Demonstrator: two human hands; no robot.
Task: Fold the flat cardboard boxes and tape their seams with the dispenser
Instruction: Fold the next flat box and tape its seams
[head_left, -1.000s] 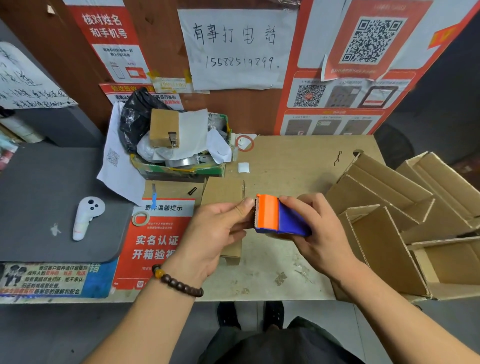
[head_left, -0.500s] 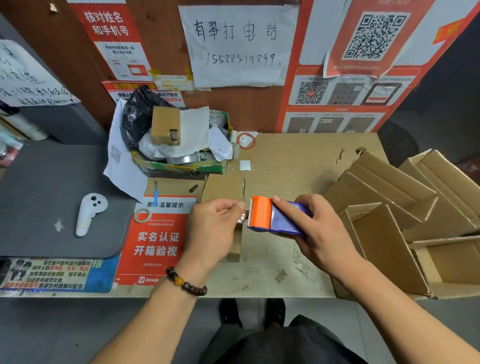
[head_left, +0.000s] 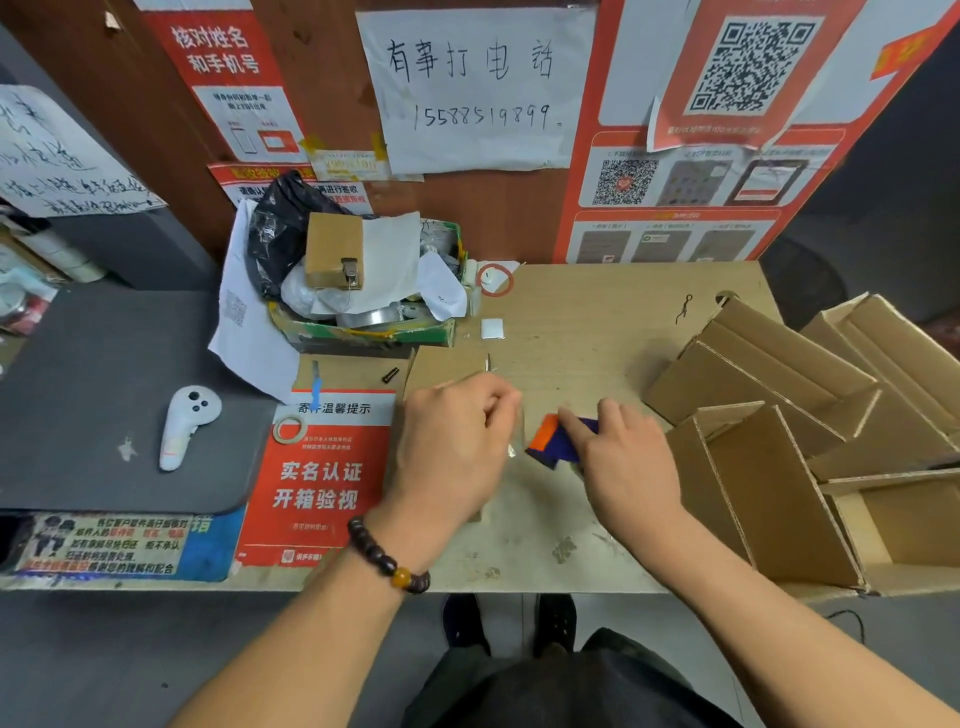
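An orange and blue tape dispenser (head_left: 558, 441) sits low over the table, gripped by my right hand (head_left: 621, 457). My left hand (head_left: 457, 441) is just left of it, fingers curled, pinching what looks like the clear tape end drawn from the dispenser. A small flat cardboard box (head_left: 447, 366) lies on the table under my left hand, mostly hidden by it. Several folded, open cardboard boxes (head_left: 779, 415) are stacked at the right of the table.
A cluttered green tray (head_left: 363, 332) with bags, paper and a small box stands at the back. A white controller (head_left: 187, 423) lies on the grey mat (head_left: 93, 389) at left. A tape ring (head_left: 288, 428) rests on the red notice. Posters cover the back wall.
Both hands have dropped toward the table. The dispenser has tilted and moved right and down, opening a gap from my left hand, which keeps pinching the tape end.
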